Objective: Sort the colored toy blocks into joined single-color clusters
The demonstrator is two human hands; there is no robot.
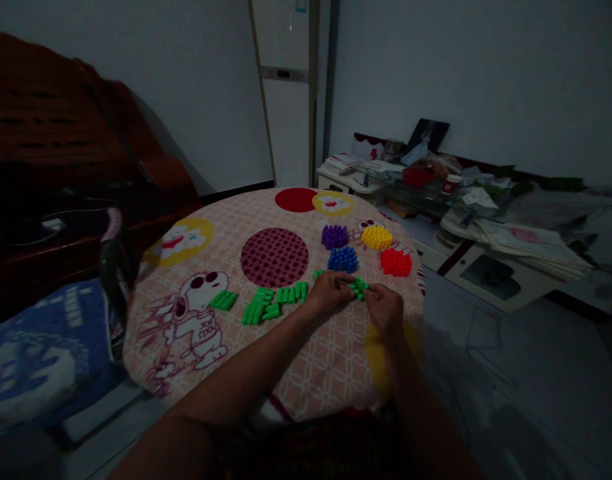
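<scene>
In the head view, a small cluster of green knobbed pegs [359, 288] is on the patterned tablecloth between my hands. My left hand [332, 292] reaches its left side, thumb and fingers closed on the pegs' edge. From the right, my right hand [386, 307] pinches the same cluster with thumb and forefinger. A bit of green shows behind my left knuckles. Further left lie several flat groups of green rod-shaped pieces [255, 312], with another green group [223, 300] apart from them. The exact grip of each fingertip is too dark and small to make out.
Beyond my hands stand knobbed clusters in blue [343, 259], purple [335, 236], yellow [377, 237] and red [396, 262]. The round table [306, 360] has a chair with a blue cover [41, 347] at its left. A cluttered low cabinet [511, 277] stands along the right wall.
</scene>
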